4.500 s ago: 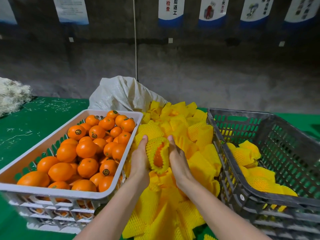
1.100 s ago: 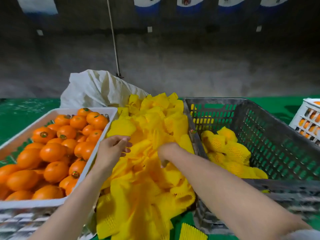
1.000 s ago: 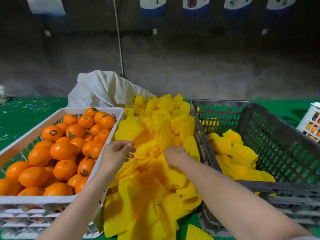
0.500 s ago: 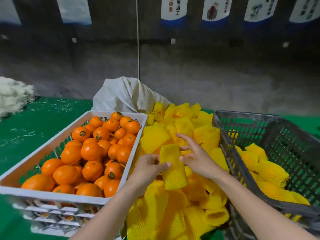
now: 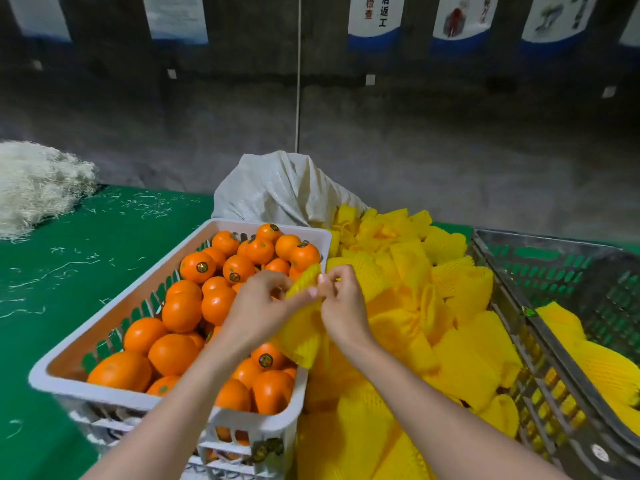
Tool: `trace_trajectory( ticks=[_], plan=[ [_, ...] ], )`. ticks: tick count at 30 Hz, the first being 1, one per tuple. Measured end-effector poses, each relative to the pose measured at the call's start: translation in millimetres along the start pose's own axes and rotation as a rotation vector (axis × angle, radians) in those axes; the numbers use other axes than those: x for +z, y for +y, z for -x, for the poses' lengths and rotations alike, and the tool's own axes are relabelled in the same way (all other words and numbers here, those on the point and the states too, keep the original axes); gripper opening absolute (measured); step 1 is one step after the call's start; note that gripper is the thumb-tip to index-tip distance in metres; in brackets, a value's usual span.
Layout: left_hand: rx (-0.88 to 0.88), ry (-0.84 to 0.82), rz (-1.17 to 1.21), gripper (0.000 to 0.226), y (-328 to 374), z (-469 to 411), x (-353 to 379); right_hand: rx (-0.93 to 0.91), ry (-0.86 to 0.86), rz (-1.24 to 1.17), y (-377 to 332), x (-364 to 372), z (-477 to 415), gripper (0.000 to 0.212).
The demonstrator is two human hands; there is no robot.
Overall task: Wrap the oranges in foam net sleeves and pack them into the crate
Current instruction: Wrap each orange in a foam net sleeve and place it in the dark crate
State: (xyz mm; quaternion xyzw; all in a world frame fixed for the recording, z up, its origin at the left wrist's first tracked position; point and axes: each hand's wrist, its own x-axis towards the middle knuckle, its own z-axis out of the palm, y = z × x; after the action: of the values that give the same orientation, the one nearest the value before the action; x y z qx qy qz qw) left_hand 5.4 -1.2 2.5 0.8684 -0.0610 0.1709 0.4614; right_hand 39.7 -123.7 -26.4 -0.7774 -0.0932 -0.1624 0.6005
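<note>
A left grip (image 5: 263, 310) and a right grip (image 5: 343, 306) — two — share one sleeve (image 5: 299, 336). Two crates: one white crate (image 5: 263, 427) lower left, one grey crate (image 5: 554, 282) at right. Oranges (image 5: 181, 311) — roughly two dozen show, too heaped to count exactly. One sleeve heap (image 5: 450, 341), one sack (image 5: 277, 188), one fibre heap (image 5: 38, 185), six posters (image 5: 374, 15) along the top.

Fruit-packing shed, by the look of it.
Left of the grip, white crate (image 5: 121, 301) heaped with stickered oranges (image 5: 181, 311); right, loose foam net sleeves (image 5: 460, 368) and grey crate (image 5: 540, 271); beyond, woven sack (image 5: 280, 188), bare concrete wall (image 5: 450, 143), posted notices (image 5: 374, 19).
</note>
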Motion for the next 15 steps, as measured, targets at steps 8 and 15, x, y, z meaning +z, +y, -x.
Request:
trace_trajectory(
  ticks=[8,15],
  plan=[
    [-0.308,-0.165,0.011,0.024,-58.1,-107.0,-5.7,-0.021,-0.235,0.278,17.9,55.4,-5.4,0.014],
    [-0.441,-0.213,0.023,0.062,-66.7,-160.2,65.7,-0.008,-0.3,0.498,22.9,58.0,-6.0,0.012]
  ],
)
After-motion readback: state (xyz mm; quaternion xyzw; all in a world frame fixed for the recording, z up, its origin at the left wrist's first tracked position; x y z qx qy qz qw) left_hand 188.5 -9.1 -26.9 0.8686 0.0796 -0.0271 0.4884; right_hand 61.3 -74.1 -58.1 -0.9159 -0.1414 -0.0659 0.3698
